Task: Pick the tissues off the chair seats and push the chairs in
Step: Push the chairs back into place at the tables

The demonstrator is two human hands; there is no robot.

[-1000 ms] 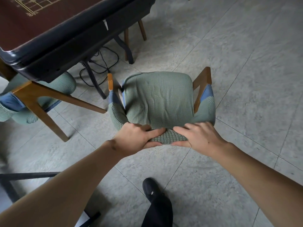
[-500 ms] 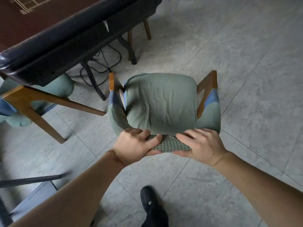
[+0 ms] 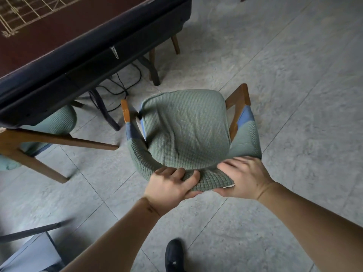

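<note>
A green-covered chair [image 3: 186, 128] with wooden arms stands on the tiled floor, its seat facing the dark table [image 3: 59, 61] at the upper left. No tissue shows on its seat. My left hand [image 3: 170, 185] grips the curved top of the chair's backrest from the left. My right hand [image 3: 243, 177] holds the same backrest on its right side, with a small white scrap showing under its fingers.
A second green chair [image 3: 49, 124] sits tucked under the table at the left, its wooden leg stretching across the floor. Black cables [image 3: 117, 85] and table legs lie under the table. My black shoe [image 3: 173, 256] is below the chair. Open tiled floor spreads to the right.
The chair has slid a little toward the table with both hands on its backrest, and my view has moved forward with it.
</note>
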